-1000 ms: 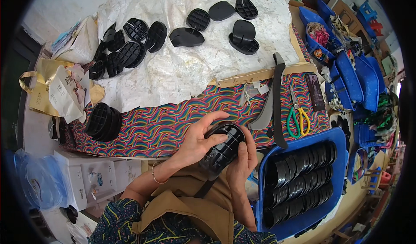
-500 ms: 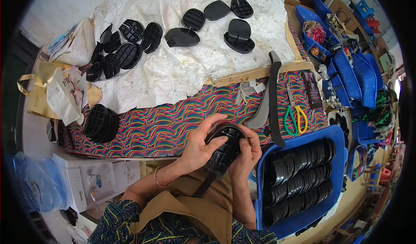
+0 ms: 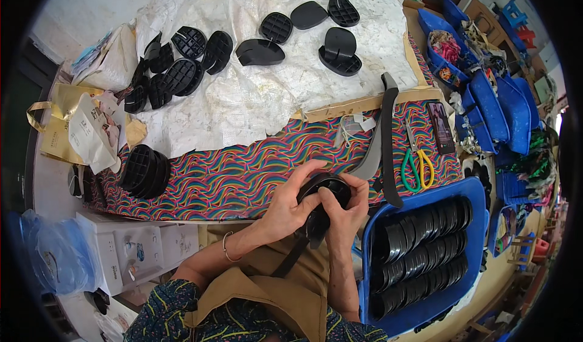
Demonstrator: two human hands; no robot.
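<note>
Currently mid-piece: black moulded part [image 3: 316,222], just below frame centre, apparently unfinished.
Left hand [image 3: 289,206] and right hand [image 3: 346,213] both pinch it. Loose black pieces [image 3: 261,51], upper frame, likely pending; blue tub [image 3: 365,269] rows, lower right, possibly done.

Black piece [image 3: 316,225] (in both hands [image 3: 284,211] [image 3: 345,219])

Print: dark navy cloth sleeves [image 3: 167,302] are showing wavy yellow streaks
Overlayer: a plain brown cloth apron [image 3: 258,290] is covering the front
Jewellery: a thin silvery bangle [image 3: 225,245] is circling the left wrist [image 3: 237,245]
</note>
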